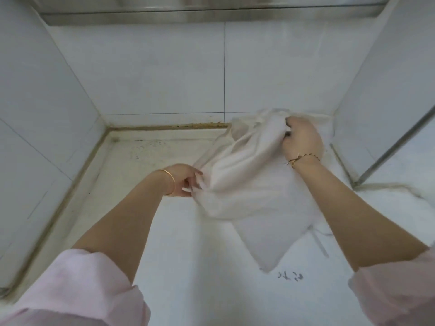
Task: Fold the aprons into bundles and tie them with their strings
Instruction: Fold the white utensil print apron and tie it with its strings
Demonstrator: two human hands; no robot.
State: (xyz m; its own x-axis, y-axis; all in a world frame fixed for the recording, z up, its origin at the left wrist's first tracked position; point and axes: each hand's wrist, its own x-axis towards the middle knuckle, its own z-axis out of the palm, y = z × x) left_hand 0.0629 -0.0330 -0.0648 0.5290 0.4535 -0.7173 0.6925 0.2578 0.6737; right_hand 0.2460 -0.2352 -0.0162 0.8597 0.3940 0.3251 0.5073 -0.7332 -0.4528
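Apron (254,196): white cloth, crumpled, lying on the white counter (183,243) toward its right rear corner, partly lifted. Left hand (186,180): pinches the apron's left edge; gold bangle (170,182) at the wrist. Right hand (302,140): fingers curled around bunched cloth at the far end; thin bracelet (303,158). Hands well apart. String (320,243): trails from the apron's near right side. Sleeves: pink.

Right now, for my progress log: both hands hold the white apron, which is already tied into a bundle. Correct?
Not tied. In the head view the left hand and right hand hold the apron, but it lies loose, not bundled, its string trailing free on the counter.
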